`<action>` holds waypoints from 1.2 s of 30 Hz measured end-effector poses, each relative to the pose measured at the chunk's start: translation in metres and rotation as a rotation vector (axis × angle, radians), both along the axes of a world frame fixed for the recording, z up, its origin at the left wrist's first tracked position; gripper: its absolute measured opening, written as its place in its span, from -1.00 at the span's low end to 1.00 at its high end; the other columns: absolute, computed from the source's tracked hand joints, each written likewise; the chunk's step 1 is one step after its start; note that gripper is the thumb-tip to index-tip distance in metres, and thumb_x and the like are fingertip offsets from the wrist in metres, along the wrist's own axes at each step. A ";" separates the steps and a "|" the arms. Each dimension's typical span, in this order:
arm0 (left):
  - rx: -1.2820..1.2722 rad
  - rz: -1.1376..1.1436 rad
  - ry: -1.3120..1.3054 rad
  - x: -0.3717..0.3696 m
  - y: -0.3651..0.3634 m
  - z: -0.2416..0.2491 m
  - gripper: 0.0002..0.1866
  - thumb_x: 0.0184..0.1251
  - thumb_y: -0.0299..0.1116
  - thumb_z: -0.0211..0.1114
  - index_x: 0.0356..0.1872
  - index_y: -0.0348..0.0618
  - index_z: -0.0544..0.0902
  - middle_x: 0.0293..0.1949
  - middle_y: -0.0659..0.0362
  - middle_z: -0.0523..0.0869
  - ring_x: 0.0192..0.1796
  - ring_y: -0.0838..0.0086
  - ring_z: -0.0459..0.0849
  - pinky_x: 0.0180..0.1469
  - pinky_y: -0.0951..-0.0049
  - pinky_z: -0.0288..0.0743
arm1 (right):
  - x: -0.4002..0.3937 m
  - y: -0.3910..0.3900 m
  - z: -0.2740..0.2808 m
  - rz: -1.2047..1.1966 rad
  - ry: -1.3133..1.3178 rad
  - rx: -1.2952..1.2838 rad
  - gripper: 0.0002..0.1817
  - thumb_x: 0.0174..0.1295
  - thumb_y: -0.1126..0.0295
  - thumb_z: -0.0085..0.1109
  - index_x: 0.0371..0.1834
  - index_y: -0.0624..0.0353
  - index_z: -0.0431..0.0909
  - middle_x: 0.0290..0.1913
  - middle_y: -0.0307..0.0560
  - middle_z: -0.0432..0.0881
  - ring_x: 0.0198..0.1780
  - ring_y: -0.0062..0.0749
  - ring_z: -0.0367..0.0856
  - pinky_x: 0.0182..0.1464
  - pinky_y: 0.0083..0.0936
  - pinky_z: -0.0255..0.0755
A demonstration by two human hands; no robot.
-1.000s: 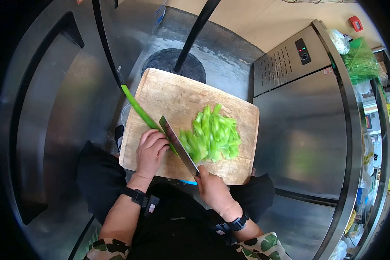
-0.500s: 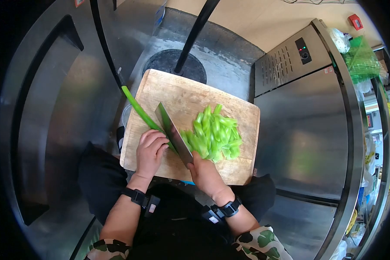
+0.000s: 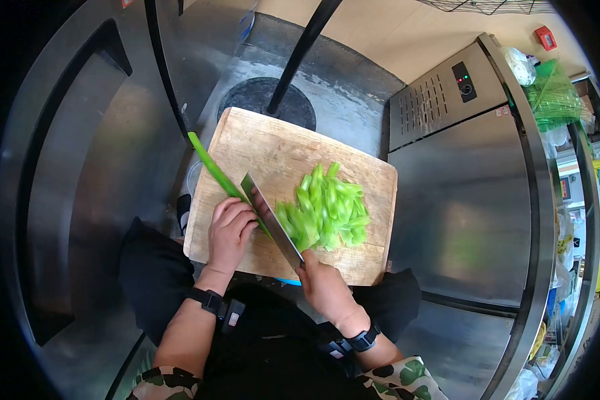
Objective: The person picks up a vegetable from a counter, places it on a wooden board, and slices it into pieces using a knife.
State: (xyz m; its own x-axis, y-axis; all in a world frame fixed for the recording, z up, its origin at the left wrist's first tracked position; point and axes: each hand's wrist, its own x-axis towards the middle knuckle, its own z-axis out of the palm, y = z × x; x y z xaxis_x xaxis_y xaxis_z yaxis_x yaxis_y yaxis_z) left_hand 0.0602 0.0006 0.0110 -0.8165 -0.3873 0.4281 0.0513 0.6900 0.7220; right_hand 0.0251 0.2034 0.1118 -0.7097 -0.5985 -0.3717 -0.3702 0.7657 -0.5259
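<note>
A wooden cutting board [image 3: 260, 143] lies in front of me, tilted slightly clockwise. My left hand [image 3: 231, 227] presses a long green celery stalk [image 3: 211, 165] onto the board's left part, fingers curled over its near end. In my right hand [image 3: 323, 283] is the handle of a kitchen knife [image 3: 272, 220], the fingers wrapped round it. Its broad blade points away and to the left, right beside the stalk and my left fingertips. To the right of the blade lies a pile of sliced celery [image 3: 330, 207], pale green pieces heaped together.
Steel cabinet doors [image 3: 80, 173] rise on the left, and a steel refrigerator [image 3: 460, 200] stands on the right. Behind the board, a black pole [image 3: 300, 60] rises from a round base [image 3: 247, 97]. Green netting bags [image 3: 553, 97] sit on top at the right.
The knife and my right hand have shifted a little toward me and to the right. My left hand stays on the stalk, almost unmoved.
</note>
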 end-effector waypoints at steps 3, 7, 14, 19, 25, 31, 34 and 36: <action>-0.014 0.005 -0.002 0.000 0.000 -0.001 -0.80 -0.02 -0.53 0.43 -0.31 -0.19 0.68 -0.15 0.14 0.69 0.12 0.10 0.57 0.18 0.17 0.46 | 0.000 -0.001 0.001 0.023 0.012 0.022 -0.76 0.42 0.39 0.04 0.02 0.21 0.27 -0.45 0.37 0.61 -0.33 0.38 0.61 -0.29 0.14 0.47; -0.032 0.011 -0.007 -0.001 0.000 -0.001 -0.80 -0.02 -0.53 0.43 -0.30 -0.17 0.69 -0.15 0.16 0.69 0.12 0.14 0.57 0.17 0.21 0.48 | 0.001 -0.002 -0.001 0.031 0.023 0.041 -0.75 0.42 0.39 0.04 0.04 0.22 0.27 -0.46 0.37 0.61 -0.33 0.38 0.62 -0.30 0.15 0.48; -0.051 0.017 -0.013 -0.001 0.000 -0.002 -0.81 0.00 -0.52 0.42 -0.30 -0.17 0.69 -0.14 0.16 0.69 0.12 0.14 0.57 0.18 0.21 0.48 | 0.003 -0.006 -0.019 0.049 0.056 0.026 -0.73 0.40 0.40 0.05 0.05 0.27 0.28 -0.48 0.36 0.61 -0.36 0.36 0.62 -0.32 0.14 0.46; -0.034 0.002 0.008 -0.002 -0.001 0.001 -0.81 0.01 -0.52 0.43 -0.29 -0.18 0.69 -0.14 0.16 0.69 0.11 0.15 0.57 0.17 0.21 0.48 | -0.010 -0.024 -0.034 0.074 0.093 0.120 -0.74 0.38 0.42 0.07 0.02 0.29 0.31 -0.45 0.35 0.62 -0.33 0.33 0.62 -0.30 0.11 0.46; 0.032 0.027 -0.019 -0.002 -0.005 0.003 -0.79 -0.03 -0.54 0.45 -0.30 -0.17 0.70 -0.13 0.16 0.69 0.11 0.14 0.57 0.16 0.21 0.49 | -0.018 -0.012 -0.037 -0.002 0.071 -0.136 -0.73 0.42 0.40 0.02 0.07 0.32 0.31 -0.43 0.40 0.62 -0.33 0.35 0.62 -0.31 0.13 0.47; 0.004 0.035 0.001 -0.003 -0.008 -0.001 -0.78 -0.06 -0.54 0.46 -0.31 -0.18 0.69 -0.13 0.16 0.69 0.13 0.11 0.56 0.18 0.19 0.48 | -0.010 -0.017 -0.004 -0.024 0.035 -0.092 -0.75 0.39 0.42 0.11 0.01 0.29 0.33 -0.42 0.37 0.62 -0.31 0.35 0.62 -0.29 0.08 0.47; 0.004 0.040 0.002 -0.004 -0.008 -0.001 -0.77 -0.07 -0.54 0.46 -0.31 -0.18 0.69 -0.14 0.15 0.69 0.14 0.11 0.57 0.18 0.18 0.48 | -0.007 -0.015 -0.001 0.020 0.039 -0.032 -0.76 0.40 0.41 0.09 -0.01 0.26 0.31 -0.44 0.37 0.61 -0.34 0.36 0.61 -0.31 0.11 0.46; 0.004 0.043 0.002 -0.004 -0.008 -0.001 -0.77 -0.07 -0.55 0.46 -0.32 -0.19 0.68 -0.14 0.15 0.68 0.14 0.11 0.57 0.18 0.18 0.48 | -0.006 -0.015 -0.001 0.024 0.036 -0.026 -0.77 0.40 0.40 0.08 -0.01 0.25 0.30 -0.45 0.37 0.61 -0.33 0.36 0.61 -0.31 0.12 0.46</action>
State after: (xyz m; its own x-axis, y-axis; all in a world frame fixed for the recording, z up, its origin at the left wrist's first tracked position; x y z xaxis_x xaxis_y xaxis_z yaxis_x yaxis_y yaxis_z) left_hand 0.0567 -0.0079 0.0104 -0.7982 -0.4239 0.4280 0.0227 0.6889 0.7245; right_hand 0.0189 0.1888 0.1107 -0.7073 -0.6249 -0.3304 -0.4077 0.7425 -0.5315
